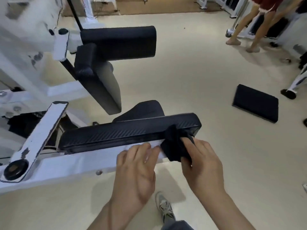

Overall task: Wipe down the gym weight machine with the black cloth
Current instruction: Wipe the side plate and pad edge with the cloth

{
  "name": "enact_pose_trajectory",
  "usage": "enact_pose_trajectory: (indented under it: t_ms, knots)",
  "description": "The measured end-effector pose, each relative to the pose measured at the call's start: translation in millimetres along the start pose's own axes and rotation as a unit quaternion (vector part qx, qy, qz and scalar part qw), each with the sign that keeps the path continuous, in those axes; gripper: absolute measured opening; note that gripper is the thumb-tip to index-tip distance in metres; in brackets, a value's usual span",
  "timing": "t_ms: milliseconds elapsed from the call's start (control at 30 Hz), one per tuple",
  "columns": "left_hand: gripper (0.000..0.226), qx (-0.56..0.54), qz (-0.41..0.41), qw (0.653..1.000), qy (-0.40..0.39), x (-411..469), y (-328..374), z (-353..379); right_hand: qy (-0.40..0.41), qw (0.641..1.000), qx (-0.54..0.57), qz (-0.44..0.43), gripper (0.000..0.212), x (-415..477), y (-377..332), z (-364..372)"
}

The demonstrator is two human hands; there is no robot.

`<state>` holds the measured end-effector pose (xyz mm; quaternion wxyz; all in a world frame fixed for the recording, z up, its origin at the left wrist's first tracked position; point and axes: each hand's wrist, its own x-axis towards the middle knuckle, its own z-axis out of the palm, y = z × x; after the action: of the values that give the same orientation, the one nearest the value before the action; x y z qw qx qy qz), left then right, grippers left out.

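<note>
Single head view (wide-angle) looks steeply down, close over the hands and machine.

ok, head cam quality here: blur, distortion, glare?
Head view: wide-angle bending at the edges; white frame top left smeared by motion blur; right hand and black cloth fairly sharp; soft even light, faint shadows, no strong glare.

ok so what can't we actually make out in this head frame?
- Right hand fingertips: buried in the black cloth, head view.
- Far end of the near pad under the cloth: covered, so whether it is clean cannot be told.
- White frame: cut off by the left edge.
- Upper-left machine parts: motion-blurred.
- Second person, top right: cut off by the top edge.
</note>
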<state>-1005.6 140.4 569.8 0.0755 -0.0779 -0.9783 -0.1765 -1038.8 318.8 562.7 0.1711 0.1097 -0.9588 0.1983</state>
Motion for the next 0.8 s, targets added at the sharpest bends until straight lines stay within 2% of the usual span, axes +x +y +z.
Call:
enact_pose_trajectory:
  t_ms: [67, 133, 200, 234, 267, 334, 400, 467, 534, 601, 634, 734, 767, 801]
  knots:
    - [0.054, -0.003, -0.018, 1.0, -0.012, 9.5, 24.2, 6.3, -0.065, 0.997, 0.031, 0.04, 0.034, 8.4, 10.5, -7.3]
    - [0.053, -0.025, 0.004, 1.0, -0.015, 16.1, 41.0, 11.8, -0.155, 0.979, 0.086, 0.1, 0.018, 20.6, 22.6, -21.8]
    - [0.039, -0.086, 0.043, 0.995, 0.02, 18.3, 50.7, 17.3, -0.174, 0.957, 0.199, 0.114, 0.007, 31.6, 27.2, -41.5]
    - [0.028, -0.133, 0.034, 0.989, 0.052, 18.4, 54.7, 17.9, -0.153, 0.957, 0.233, 0.085, 0.005, 38.6, 23.9, -50.4]
    - [0.02, -0.178, -0.003, 0.98, 0.092, 18.3, 56.5, 16.3, -0.122, 0.963, 0.239, 0.017, 0.006, 46.3, 18.8, -54.5]
    - [0.018, -0.225, -0.124, 0.953, 0.162, 13.0, 55.8, 14.1, -0.1, 0.966, 0.189, -0.148, 0.027, 52.6, 8.7, -42.2]
    - [0.019, -0.242, -0.236, 0.925, 0.177, 0.2, 53.3, 18.5, -0.142, 0.944, 0.122, -0.272, 0.038, 50.0, 13.2, -16.1]
    - [0.021, -0.246, -0.293, 0.904, 0.191, -16.2, 51.5, 21.4, -0.167, 0.921, 0.071, -0.343, 0.035, 50.6, 27.4, -11.1]
    - [0.026, -0.263, -0.336, 0.876, 0.224, -30.2, 51.1, 21.2, -0.143, 0.901, 0.037, -0.408, 0.029, 52.4, 43.2, -22.9]
    - [0.036, -0.29, -0.38, 0.847, 0.235, -42.4, 51.7, 24.9, -0.129, 0.881, 0.043, -0.454, 0.026, 56.4, 48.9, -35.9]
    - [0.041, -0.309, -0.39, 0.835, 0.232, -45.1, 54.4, 27.8, -0.151, 0.869, 0.05, -0.468, 0.023, 62.7, 44.5, -39.7]
    - [0.048, -0.39, -0.363, 0.821, 0.205, -44.9, 70.4, 29.8, -0.275, 0.845, 0.065, -0.455, 0.023, 78.9, 1.0, -39.1]
    - [0.055, -0.428, -0.355, 0.806, 0.201, -43.1, 75.5, 31.2, -0.312, 0.843, 0.071, -0.431, 0.027, 82.0, -16.6, -37.8]
    - [0.062, -0.483, -0.349, 0.777, 0.203, -41.3, 80.1, 32.3, -0.35, 0.841, 0.082, -0.404, 0.029, 84.2, -30.7, -36.4]
